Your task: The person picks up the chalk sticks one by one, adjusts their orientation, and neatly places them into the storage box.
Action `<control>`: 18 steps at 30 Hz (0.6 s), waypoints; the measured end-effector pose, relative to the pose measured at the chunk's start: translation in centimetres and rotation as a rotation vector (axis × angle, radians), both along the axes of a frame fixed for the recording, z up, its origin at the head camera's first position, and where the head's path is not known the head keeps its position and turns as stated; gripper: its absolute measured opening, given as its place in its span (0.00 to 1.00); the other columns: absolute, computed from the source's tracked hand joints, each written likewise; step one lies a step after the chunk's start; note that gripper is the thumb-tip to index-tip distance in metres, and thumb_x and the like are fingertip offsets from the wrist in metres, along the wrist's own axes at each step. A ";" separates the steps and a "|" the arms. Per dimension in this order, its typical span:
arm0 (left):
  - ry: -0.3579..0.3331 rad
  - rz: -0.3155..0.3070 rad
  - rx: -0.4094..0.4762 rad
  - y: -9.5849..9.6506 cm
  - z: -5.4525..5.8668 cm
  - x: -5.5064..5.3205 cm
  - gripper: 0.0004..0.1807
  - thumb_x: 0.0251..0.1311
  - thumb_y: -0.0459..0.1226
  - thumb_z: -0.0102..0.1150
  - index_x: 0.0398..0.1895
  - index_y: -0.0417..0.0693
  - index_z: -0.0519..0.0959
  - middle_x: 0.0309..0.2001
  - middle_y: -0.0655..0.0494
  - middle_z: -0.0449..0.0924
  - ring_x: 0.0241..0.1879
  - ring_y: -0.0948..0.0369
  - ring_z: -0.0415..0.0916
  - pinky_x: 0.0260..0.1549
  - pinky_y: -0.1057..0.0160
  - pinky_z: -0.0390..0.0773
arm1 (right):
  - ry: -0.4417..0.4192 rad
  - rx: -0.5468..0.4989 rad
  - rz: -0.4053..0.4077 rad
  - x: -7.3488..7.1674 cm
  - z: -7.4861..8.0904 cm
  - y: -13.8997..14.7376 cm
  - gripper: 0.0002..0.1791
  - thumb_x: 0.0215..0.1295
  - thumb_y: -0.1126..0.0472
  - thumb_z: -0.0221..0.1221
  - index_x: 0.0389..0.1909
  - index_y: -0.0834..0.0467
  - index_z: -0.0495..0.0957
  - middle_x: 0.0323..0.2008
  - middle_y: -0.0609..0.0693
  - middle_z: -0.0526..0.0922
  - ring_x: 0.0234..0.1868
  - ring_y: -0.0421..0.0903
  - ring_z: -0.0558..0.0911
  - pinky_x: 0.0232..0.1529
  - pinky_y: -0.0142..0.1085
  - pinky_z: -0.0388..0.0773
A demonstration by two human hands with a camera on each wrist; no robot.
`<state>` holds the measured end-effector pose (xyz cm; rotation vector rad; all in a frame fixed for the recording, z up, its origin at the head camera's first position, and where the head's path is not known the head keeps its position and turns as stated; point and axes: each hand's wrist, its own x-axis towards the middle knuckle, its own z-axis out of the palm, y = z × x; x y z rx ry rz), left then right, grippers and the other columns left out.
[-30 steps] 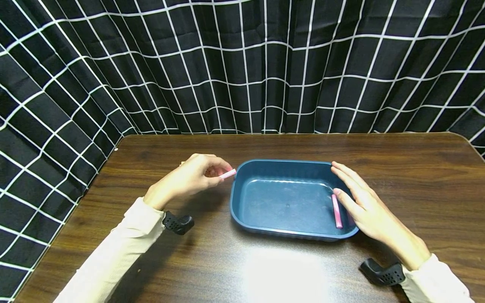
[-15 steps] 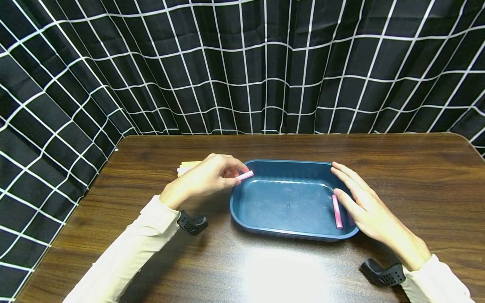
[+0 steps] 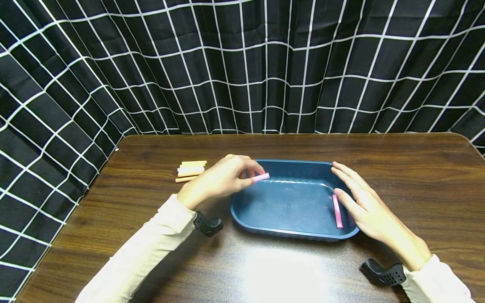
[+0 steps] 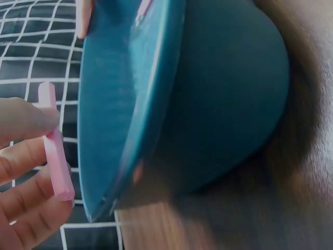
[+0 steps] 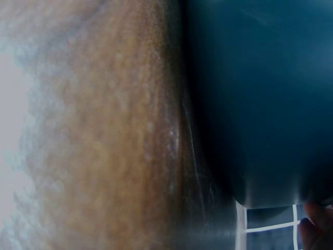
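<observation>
In the head view, I see the left hand point(image 3: 227, 176) pinching a pale pink stick point(image 3: 261, 177) over the blue tub point(image 3: 288, 214)'s left end; the right hand point(image 3: 365, 210), fingers extended, rests on its right end, near a deeper pink stick point(image 3: 337, 211) inside. Lighter sticks point(image 3: 190, 169) lie left of the tub. Left wrist view: the pinched stick hangs beside the tub's rim. Right wrist view: fingers by the tub; I can't tell the grip there.

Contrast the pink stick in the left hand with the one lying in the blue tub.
The held stick is pinched in the left hand; the tub stick lies in the blue tub. The held stick is paler, the tub stick deeper pink. Both are slim and straight.
</observation>
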<state>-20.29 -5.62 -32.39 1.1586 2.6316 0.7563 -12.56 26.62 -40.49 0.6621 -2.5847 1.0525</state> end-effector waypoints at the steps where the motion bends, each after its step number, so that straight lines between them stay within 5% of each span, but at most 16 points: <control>1: -0.001 -0.001 -0.004 0.2 0.0 0.1 0.10 0.64 0.34 0.61 0.48 0.45 0.85 0.36 0.55 0.85 0.30 0.64 0.74 0.30 0.73 0.71 | -0.002 0.001 -0.001 0.0 0.0 0.0 0.28 0.72 0.65 0.51 0.72 0.63 0.62 0.72 0.64 0.62 0.73 0.22 0.52 0.66 0.13 0.43; 18: 0.026 -0.050 -0.026 3.2 -0.5 0.1 0.13 0.63 0.30 0.62 0.50 0.46 0.84 0.35 0.54 0.84 0.27 0.66 0.73 0.26 0.76 0.69 | 0.006 -0.009 -0.002 0.1 -0.1 -0.1 0.28 0.72 0.65 0.52 0.71 0.64 0.62 0.72 0.64 0.62 0.72 0.21 0.51 0.67 0.13 0.43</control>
